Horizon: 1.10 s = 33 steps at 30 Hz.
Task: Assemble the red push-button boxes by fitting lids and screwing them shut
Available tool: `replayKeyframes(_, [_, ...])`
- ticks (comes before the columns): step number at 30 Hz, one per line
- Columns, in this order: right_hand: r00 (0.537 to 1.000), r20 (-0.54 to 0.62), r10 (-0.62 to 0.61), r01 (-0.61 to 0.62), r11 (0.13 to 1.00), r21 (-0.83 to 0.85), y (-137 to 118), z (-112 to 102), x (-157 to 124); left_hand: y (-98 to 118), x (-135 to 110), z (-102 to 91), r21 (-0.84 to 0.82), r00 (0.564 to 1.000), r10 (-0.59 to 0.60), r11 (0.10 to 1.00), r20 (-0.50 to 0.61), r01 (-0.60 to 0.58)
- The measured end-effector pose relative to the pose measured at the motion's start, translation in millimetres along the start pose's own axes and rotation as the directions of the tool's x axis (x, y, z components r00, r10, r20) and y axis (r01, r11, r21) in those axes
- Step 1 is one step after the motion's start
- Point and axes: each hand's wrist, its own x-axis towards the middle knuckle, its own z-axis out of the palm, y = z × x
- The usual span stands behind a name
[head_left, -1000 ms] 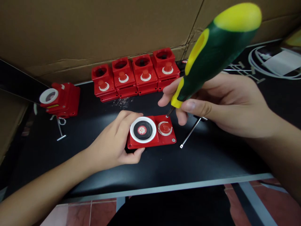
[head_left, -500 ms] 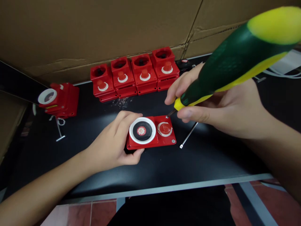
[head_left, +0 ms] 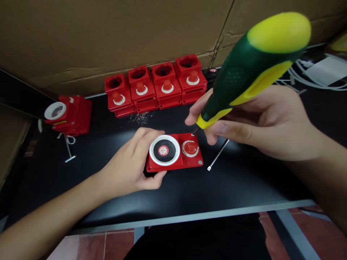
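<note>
My left hand [head_left: 138, 159] is closed around the left end of a red box [head_left: 187, 164] lying on the black table. The box carries a white ridged ring [head_left: 177, 153] with a black disc inside it, and a clear red dome [head_left: 191, 147] at its right. In my right hand [head_left: 260, 126] is a screwdriver [head_left: 233, 76] with a green and yellow handle, held by the fingers and thumb. Its tip is at a screw [head_left: 192, 134] in the box's far right corner. Another screw [head_left: 200, 162] sits in the near right corner. A thin metal rod [head_left: 218, 155] lies beside the box, partly under my right hand.
Several red housings [head_left: 166, 86] stand in a row along the cardboard [head_left: 121, 32] at the back. At the left is another red unit [head_left: 78, 115] with a T-shaped metal pin [head_left: 69, 150]. Small debris [head_left: 141, 117] lies on the table [head_left: 168, 198]. White cables [head_left: 300, 68] are at the far right.
The screwdriver's handle has swung left and stands more upright, with its tip still at the corner screw. My right hand has shifted with it. My left hand and the box have stayed put.
</note>
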Motion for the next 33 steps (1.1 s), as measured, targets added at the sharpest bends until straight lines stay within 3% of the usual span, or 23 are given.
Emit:
replayKeyframes(11, [0.999, -0.031, -0.037, 0.036, 0.999, -0.039, 5, -2, 7, 1, 1, 0.4, -0.01, 1.0, 0.006, 1.0, -0.01, -0.006])
replayKeyframes(16, [0.994, -0.096, -0.06, 0.049, 0.993, -0.11, 2, 2, 2, 2, 1, -0.9, 0.008, 1.0, -0.009, 1.0, 0.007, 0.009])
replayKeyframes(24, [0.992, -0.062, -0.108, 0.105, 0.993, -0.048, 0, 4, 1, 1, 1, 1.1, 0.017, 1.0, 0.001, 1.0, 0.0, -0.001])
replayKeyframes(28, [0.995, -0.078, -0.065, 0.062, 0.997, -0.043, 3, 4, -3, 1, 1, 0.6, 0.013, 1.0, 0.007, 1.0, -0.003, -0.007])
replayKeyframes(33, [0.996, -0.017, -0.089, 0.089, 0.996, -0.003, 7, 4, -2, 0, 1, 0.3, 0.003, 1.0, 0.016, 1.0, -0.007, -0.016])
